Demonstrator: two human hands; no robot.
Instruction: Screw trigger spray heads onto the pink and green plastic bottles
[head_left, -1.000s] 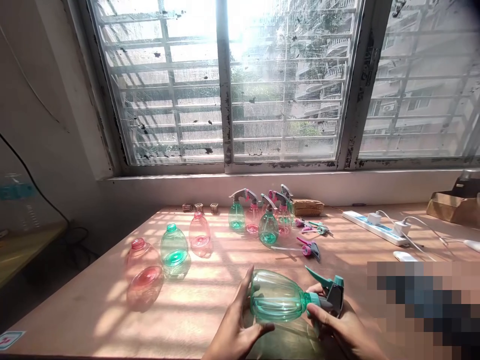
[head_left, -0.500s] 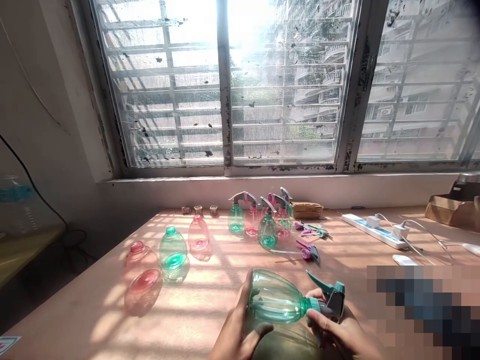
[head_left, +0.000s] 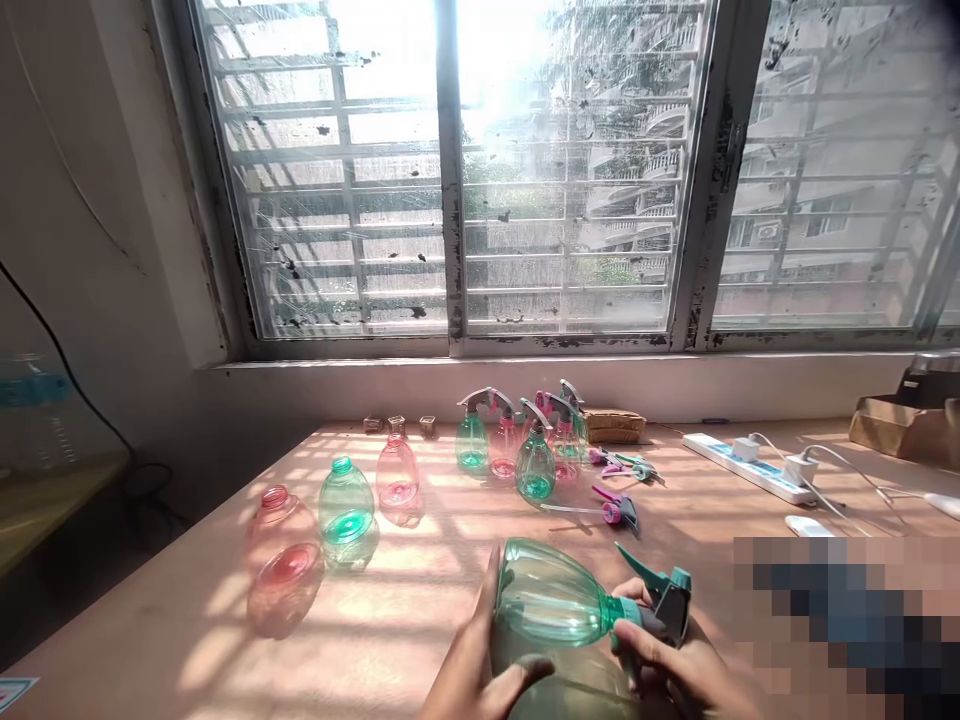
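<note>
A clear green spray bottle lies sideways in my hands above the table, its base to the left. My left hand cups the base end, thumb below and fingers along the bottom. My right hand grips the neck, thumb and fingers closed round the teal collar of the grey and teal spray head. The spray head sits on the bottle's mouth; how tightly it is screwed cannot be seen. Some right-hand fingers are hidden behind it.
On the left stand a green bottle and two pink bottles without heads. Several bottles with spray heads stand at the back. Loose spray heads lie right of them. A power strip with cables is farther right. A blurred patch covers the lower right.
The view has tilted very slightly. My left thumb has shifted a little to the right under the bottle. Both hands keep hold of the spray bottle in nearly the same place.
</note>
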